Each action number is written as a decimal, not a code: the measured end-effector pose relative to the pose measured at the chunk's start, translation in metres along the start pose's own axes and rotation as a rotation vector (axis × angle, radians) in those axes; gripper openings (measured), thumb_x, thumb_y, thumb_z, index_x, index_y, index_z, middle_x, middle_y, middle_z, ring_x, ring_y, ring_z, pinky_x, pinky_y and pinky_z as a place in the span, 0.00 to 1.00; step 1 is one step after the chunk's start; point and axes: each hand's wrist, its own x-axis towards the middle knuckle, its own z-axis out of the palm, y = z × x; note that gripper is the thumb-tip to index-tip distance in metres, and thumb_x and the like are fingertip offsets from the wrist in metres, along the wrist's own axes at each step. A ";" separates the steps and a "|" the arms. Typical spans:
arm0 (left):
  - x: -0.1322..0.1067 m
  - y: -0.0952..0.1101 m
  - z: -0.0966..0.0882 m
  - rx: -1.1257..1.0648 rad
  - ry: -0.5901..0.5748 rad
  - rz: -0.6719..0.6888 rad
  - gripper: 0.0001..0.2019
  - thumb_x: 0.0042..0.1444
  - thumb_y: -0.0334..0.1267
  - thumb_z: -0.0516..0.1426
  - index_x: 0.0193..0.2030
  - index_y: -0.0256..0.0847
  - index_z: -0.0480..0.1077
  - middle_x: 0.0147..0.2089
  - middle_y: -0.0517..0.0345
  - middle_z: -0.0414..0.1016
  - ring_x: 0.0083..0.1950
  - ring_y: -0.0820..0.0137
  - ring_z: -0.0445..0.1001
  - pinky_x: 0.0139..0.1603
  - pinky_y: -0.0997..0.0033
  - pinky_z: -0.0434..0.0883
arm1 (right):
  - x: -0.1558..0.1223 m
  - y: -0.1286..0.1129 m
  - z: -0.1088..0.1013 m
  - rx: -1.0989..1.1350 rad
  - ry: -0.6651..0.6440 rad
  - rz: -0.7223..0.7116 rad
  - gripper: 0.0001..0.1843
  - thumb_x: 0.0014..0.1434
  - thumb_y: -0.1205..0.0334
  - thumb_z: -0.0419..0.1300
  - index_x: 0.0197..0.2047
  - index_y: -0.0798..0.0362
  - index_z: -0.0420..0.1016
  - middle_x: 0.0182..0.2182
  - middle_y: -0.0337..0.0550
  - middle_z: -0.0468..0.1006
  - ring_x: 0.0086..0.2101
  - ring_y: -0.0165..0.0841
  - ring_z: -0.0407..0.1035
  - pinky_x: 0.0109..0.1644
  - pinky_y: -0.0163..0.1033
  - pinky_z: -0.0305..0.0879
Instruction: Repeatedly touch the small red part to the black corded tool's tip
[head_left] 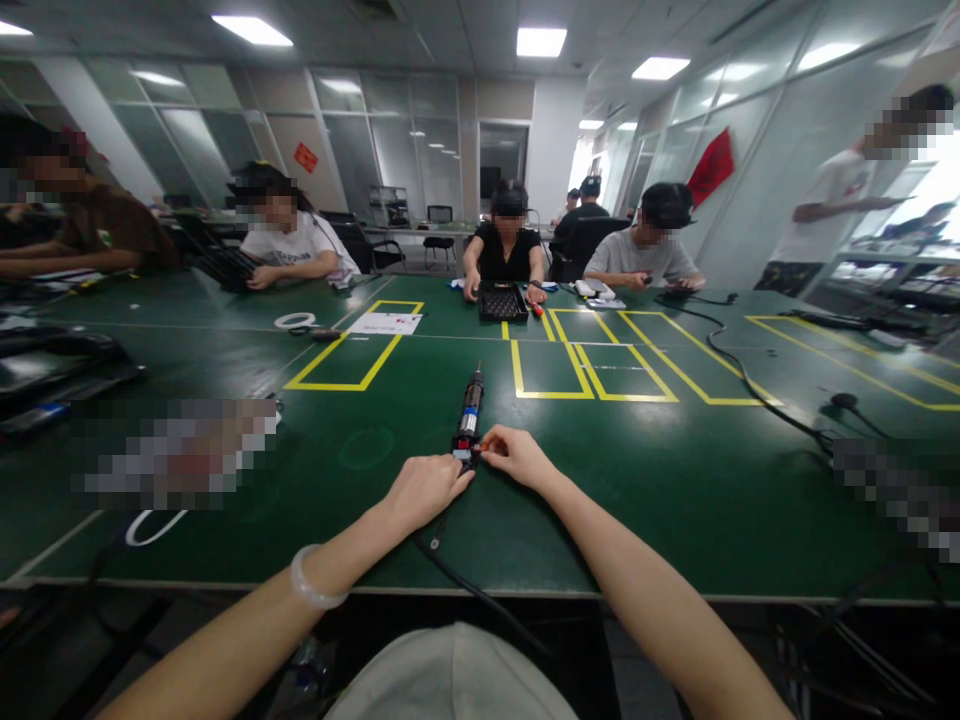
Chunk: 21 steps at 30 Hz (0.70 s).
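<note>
On the green table lies what looks like an electric screwdriver [470, 410], its thin bit pointing away from me. A metal cylinder and a blue band show along its exposed body, with small red and black parts near its rear end. My left hand [427, 487] is closed around that rear end, its fingers partly hidden. From the right, my right hand [519, 455] pinches at a small red-orange piece beside the same end; the piece is too small to name. A black cable [469, 585] runs from under my left hand over the table's near edge.
Yellow tape rectangles [553, 394] mark the green table [360, 550]. A white sheet [385, 324] lies ahead, near a coiled white cable [294, 321]. Another black cable [720, 345] crosses the right side. Across the table, a person handles a black tray [503, 303]; several others sit around.
</note>
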 end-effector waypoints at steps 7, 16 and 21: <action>-0.003 -0.001 -0.003 -0.054 -0.006 0.038 0.24 0.65 0.51 0.41 0.37 0.40 0.73 0.40 0.48 0.78 0.41 0.63 0.76 0.42 0.68 0.69 | -0.001 -0.005 0.001 -0.176 0.052 -0.044 0.07 0.59 0.59 0.60 0.34 0.53 0.77 0.28 0.43 0.76 0.28 0.31 0.67 0.33 0.35 0.57; -0.004 -0.003 -0.002 -0.055 0.028 0.091 0.25 0.65 0.51 0.40 0.36 0.40 0.72 0.40 0.49 0.77 0.40 0.64 0.75 0.40 0.68 0.68 | -0.001 -0.006 0.004 0.072 0.079 0.021 0.06 0.56 0.61 0.62 0.35 0.55 0.74 0.26 0.40 0.75 0.26 0.29 0.67 0.32 0.33 0.61; -0.006 -0.003 -0.006 -0.095 0.059 -0.004 0.25 0.64 0.54 0.40 0.34 0.41 0.71 0.37 0.51 0.76 0.39 0.65 0.74 0.38 0.68 0.67 | -0.002 -0.011 0.001 0.007 0.098 -0.018 0.07 0.59 0.63 0.58 0.34 0.55 0.77 0.31 0.43 0.78 0.30 0.31 0.68 0.36 0.36 0.62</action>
